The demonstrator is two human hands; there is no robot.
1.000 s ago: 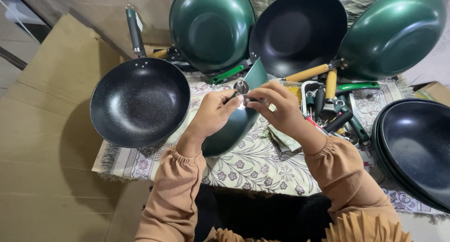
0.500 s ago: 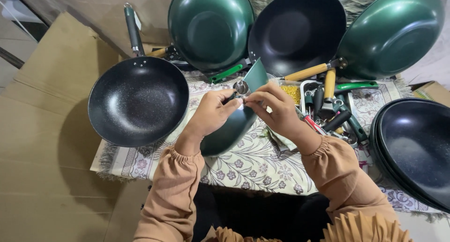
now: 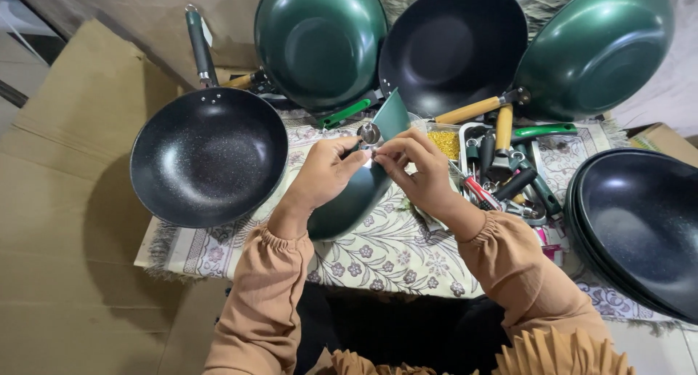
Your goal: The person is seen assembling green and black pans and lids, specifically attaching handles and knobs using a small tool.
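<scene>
A green pan body [image 3: 356, 193] stands tilted on its edge over the patterned cloth [image 3: 378, 251], its rim rising between both hands. My left hand [image 3: 325, 173] pinches a small shiny metal fitting [image 3: 368, 134] at the pan's rim. My right hand [image 3: 414, 168] closes its fingertips on the same spot from the other side, touching the rim and a small part that I cannot make out.
A black speckled pan [image 3: 209, 155] with a dark handle lies left. Two green woks [image 3: 320, 41] [image 3: 600, 51] and a black wok [image 3: 451, 44] lean at the back. Loose handles and tools [image 3: 509, 171] fill a tray; stacked black pans [image 3: 640, 230] sit right. Cardboard [image 3: 65, 200] lies on the left.
Both hands have stayed at the pan's rim with only small finger movements. The view has shifted slightly.
</scene>
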